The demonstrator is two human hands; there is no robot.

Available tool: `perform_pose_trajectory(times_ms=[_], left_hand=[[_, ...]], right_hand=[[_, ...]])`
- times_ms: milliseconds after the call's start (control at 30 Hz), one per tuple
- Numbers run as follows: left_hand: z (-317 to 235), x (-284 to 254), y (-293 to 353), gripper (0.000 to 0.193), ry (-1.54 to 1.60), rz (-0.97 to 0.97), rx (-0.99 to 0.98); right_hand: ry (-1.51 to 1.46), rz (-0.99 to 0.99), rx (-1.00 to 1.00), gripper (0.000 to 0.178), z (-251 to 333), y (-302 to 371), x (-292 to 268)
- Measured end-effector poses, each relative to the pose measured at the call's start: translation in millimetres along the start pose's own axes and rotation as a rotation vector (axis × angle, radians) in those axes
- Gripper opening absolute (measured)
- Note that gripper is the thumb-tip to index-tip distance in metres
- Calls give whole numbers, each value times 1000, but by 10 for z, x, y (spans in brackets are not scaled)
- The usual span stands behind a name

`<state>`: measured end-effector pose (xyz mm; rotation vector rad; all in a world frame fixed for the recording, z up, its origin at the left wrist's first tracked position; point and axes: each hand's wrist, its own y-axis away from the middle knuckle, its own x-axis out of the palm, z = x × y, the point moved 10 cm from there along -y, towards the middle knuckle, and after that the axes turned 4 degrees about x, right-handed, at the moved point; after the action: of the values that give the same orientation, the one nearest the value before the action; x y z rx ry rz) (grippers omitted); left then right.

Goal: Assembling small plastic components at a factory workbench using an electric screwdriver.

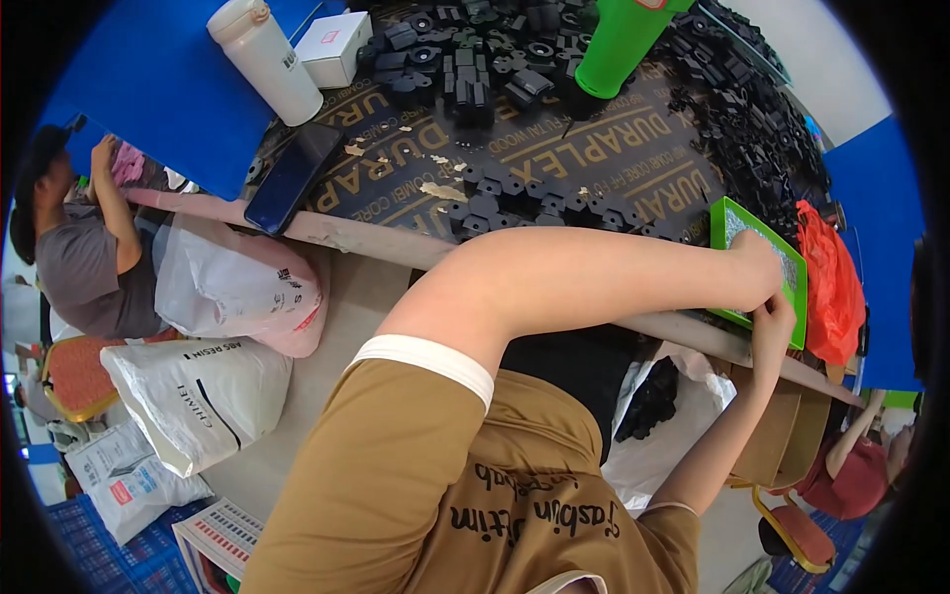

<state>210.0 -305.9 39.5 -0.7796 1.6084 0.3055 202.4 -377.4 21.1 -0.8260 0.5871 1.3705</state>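
**Left hand (757, 269) and right hand (776, 319) close together at the tray (799, 319), 3 o'clock**

Clock read from mid-view. The tray, green, holds small greyish bits on the bench (386, 243). Both hands are bent there, but their fingertips are hidden; I cannot tell whether either grasps anything. The left forearm crosses the bench's near edge, and the left hand blocks part of the tray. A red bag (831, 287) crowds its outer side. Black parts (470, 79) lie at 12, with a denser heap (757, 124) at 2. The green cup (623, 45) stands at 1; the bottle (265, 64) and box (332, 51) at 11; the phone (294, 178) at 10, over the bench edge. Below, a carton (777, 436) sits at 4, a sack (203, 396) at 8.
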Motion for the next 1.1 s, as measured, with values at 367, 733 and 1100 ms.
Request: perform_pose_trajectory(times_ms=[367, 733, 1100], left_hand=[[15, -583, 450, 14, 212, -299, -45], [661, -971, 3224, 18, 1027, -649, -453], [1168, -864, 4119, 17, 1334, -1063, -528]], right_hand=[[-184, -121, -57, 17, -169, -48, -42], [-414, -73, -91, 3, 412, 209, 55], [-524, 246, -504, 16, 2579, 918, 1191]])
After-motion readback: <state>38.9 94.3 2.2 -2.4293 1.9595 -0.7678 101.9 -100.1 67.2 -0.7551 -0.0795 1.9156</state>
